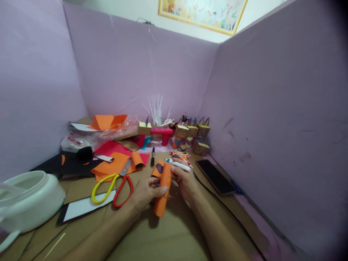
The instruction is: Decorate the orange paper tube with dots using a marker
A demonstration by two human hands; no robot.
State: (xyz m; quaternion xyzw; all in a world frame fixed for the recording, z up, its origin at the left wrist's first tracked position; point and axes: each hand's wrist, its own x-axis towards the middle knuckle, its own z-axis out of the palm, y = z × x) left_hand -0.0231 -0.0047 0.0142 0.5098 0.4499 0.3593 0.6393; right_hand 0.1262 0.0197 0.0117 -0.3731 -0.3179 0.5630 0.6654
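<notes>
My left hand is closed around a long orange paper tube, its thumb lying across the front. Between the fingers of my right hand is a white marker with a blue end, held close to the tube's upper end. Just behind the tube, partly hidden, is a shorter orange roll with a dark purple heart. Left of my left hand lie scissors with one yellow and one red handle. A black pen rests beyond my hands.
Orange paper sheets and a short orange roll lie at left. A white pot stands near left. Small cardboard boxes and a red stand are at the back. A phone and black cable lie right.
</notes>
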